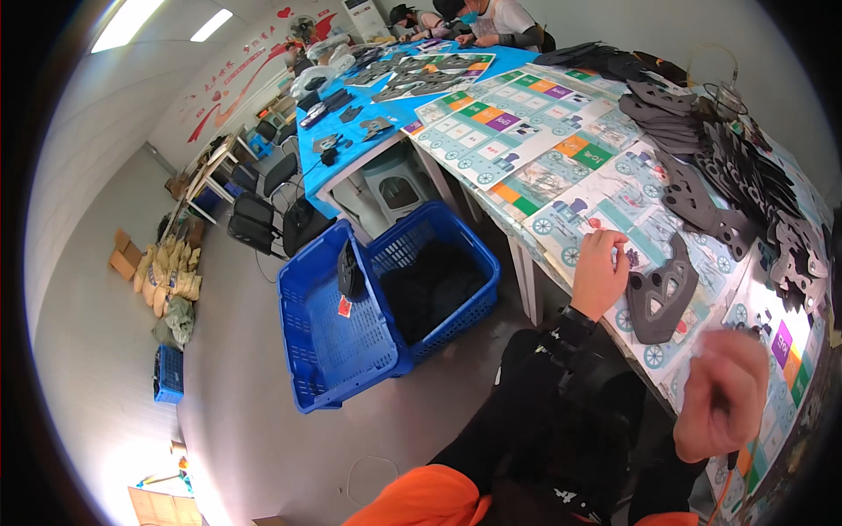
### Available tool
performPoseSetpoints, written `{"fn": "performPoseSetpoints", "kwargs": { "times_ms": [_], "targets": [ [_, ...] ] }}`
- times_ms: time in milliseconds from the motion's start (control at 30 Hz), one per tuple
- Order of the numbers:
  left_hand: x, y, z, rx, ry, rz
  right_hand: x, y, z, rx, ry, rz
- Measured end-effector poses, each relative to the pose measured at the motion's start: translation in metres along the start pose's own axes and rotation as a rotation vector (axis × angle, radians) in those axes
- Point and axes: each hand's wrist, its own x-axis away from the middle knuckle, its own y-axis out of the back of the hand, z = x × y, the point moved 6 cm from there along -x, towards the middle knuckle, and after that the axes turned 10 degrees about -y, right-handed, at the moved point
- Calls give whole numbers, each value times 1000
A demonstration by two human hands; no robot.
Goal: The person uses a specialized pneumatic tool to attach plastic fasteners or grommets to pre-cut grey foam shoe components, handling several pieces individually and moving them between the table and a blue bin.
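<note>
Both hands work at the table edge. On the long table with a colourful printed game-board cover (561, 188), the left hand (599, 273) lies flat with fingers apart, pressing beside the dark grey flat cut-out piece (664, 296), likely to steady it. The right hand (721, 405) is blurred; its grip I cannot tell. Blue plastic baskets (329, 337) stand below, within reach.

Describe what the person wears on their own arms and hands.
Both hands are bare, without gloves. The left hand comes out of a black sleeve with a dark band at the wrist. The right hand is motion-blurred; its sleeve is hard to make out. Orange fabric shows at the lower edge.
</note>
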Motion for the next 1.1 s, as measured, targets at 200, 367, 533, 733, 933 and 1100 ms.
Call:
{"fn": "performPoseSetpoints", "kwargs": {
  "times_ms": [200,367,533,733,933,1100],
  "targets": [
    [1,-2,1,34,32,41,-6,-22,10,159,-21,-29],
    [-2,-1,-1,19,9,2,-3,-23,7,131,-43,-41],
    [-1,0,0,18,-23,-17,26,-33,-22,85,-235,58],
    [2,-4,-2,35,35,54,75,-31,-56,-2,-413,108],
    [1,-2,1,41,45,56,80,-29,-62,-24,-444,129],
    [0,-3,0,36,39,52,82,-29,-65,-34,-456,144]
  ]
}}
